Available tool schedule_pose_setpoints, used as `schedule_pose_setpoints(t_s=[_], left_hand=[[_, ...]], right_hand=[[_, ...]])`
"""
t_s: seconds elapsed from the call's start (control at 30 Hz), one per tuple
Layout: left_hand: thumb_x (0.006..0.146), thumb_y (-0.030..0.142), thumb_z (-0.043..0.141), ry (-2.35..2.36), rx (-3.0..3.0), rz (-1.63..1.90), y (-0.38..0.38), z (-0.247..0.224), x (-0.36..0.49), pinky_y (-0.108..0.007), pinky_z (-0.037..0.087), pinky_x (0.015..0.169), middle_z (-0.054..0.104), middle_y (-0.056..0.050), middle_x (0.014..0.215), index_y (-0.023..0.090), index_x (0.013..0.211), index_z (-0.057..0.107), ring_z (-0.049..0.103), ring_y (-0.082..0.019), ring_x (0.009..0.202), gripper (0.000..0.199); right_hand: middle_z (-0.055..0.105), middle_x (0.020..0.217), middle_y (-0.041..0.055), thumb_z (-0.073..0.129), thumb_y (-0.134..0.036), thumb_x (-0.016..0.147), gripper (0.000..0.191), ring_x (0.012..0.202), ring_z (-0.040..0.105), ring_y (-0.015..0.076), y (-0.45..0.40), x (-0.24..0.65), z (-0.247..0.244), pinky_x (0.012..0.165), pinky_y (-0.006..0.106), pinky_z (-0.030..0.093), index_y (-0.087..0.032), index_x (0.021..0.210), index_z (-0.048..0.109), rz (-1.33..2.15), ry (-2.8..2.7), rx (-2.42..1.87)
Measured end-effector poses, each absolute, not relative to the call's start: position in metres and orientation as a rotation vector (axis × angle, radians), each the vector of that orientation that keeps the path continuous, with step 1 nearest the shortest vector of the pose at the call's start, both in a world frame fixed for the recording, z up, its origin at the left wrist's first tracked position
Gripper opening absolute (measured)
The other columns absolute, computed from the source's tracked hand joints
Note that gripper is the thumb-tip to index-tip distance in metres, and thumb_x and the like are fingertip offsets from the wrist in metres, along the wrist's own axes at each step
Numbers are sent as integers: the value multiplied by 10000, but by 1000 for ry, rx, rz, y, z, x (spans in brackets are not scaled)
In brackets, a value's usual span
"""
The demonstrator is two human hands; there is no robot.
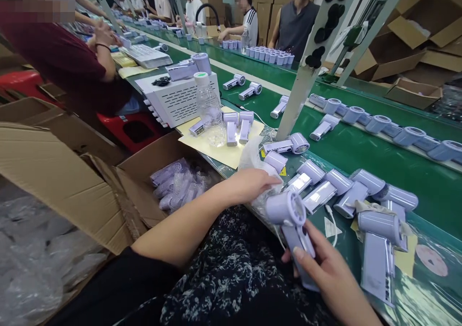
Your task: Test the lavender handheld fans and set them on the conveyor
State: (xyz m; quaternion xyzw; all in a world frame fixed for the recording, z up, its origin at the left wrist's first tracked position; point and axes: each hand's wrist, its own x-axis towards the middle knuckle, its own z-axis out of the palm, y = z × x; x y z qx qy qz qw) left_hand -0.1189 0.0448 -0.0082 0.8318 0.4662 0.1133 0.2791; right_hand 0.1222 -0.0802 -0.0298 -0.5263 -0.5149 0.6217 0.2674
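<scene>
My right hand (325,263) is wrapped round the handle of a lilac handheld fan (285,209), thumb on its front. The fan's round head tilts up toward my left hand. My left hand (254,184) is closed on a crumpled, translucent white plastic bag (251,155) at the bench edge; some of its fingertips are hidden. Beyond the bag lies a fan (276,161) with its barrel turned to me. More lilac fans (321,193) rest in a row to the right. Nearer me, another fan (377,263) leans on cloth-like wrapping.
A clear bottle (207,107) stands on yellow paper (228,156) beside several fans. Behind it is a white vented box (173,99). An open carton (144,167) of wrapped fans sits at left. A post (301,90) rises by the green conveyor (346,145). Co-workers sit along the line.
</scene>
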Motion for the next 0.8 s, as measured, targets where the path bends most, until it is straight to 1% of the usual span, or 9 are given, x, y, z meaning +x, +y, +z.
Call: schedule_pose_setpoints(t_s=[0.1,0.17,0.27,0.33,0.43,0.6,0.67,0.73,0.8], left_hand=[[907,172,604,1147,1910,583,51,-14,-123,-383,476,977,775,-63,1075,231,1096,779,673,-259,1050,263],[891,184,618,1109,1709,736,57,-23,-127,-330,507,878,753,-37,924,207,984,773,667,-208,904,183],[974,282,479,1157,1519,888,62,-37,-137,-229,418,558,602,1,738,187,1191,680,495,-117,572,311],[997,335,417,1182,1401,987,62,-39,-145,-209,303,470,485,37,714,195,1334,563,361,-95,499,392],[981,347,493,1153,1383,1082,52,-25,-150,-211,350,528,409,56,723,215,1397,492,387,-99,556,436],[996,168,458,1137,2228,935,21,21,-138,-296,467,766,554,2,803,247,1475,498,523,-171,783,487],[1003,126,444,1116,2581,783,10,32,-136,-317,470,785,596,-23,839,233,1466,525,530,-193,829,483],[1008,109,444,1186,2717,739,3,38,-138,-320,471,773,605,-32,847,211,1470,525,537,-201,838,480],[1006,113,457,1283,2647,795,-2,41,-141,-309,479,748,597,-28,854,209,1470,520,552,-191,820,478]], right_hand=[[791,1020,107,659,-571,914,763,832,739,270,-58,116,-17,795,378,604,-177,1539,471,1286,-1542,-1463],[777,1165,132,626,-541,923,685,965,752,307,-43,104,-14,887,428,601,-179,1498,537,1044,-1664,-1467],[713,1345,149,548,-454,951,585,1177,707,347,-25,82,-21,999,484,568,-156,1451,605,830,-1913,-1484],[697,1369,165,498,-424,971,570,1211,695,356,-20,72,-29,1000,496,571,-127,1444,613,748,-2025,-1500],[726,1309,170,468,-406,993,562,1125,733,353,-19,65,-33,924,487,601,-136,1473,583,638,-2119,-1508],[763,1086,186,457,-335,982,512,950,751,384,-18,59,-14,801,515,592,-139,1436,592,523,-2286,-1542],[754,966,163,504,-359,961,442,835,745,363,-12,60,-3,727,486,588,-142,1320,645,716,-2231,-1579],[729,844,121,554,-451,946,368,649,708,279,-5,63,7,581,391,571,-147,1115,671,1226,-1944,-1555],[700,765,89,582,-551,936,408,512,637,184,-1,66,15,470,296,526,-147,941,640,1770,-1501,-1383]])
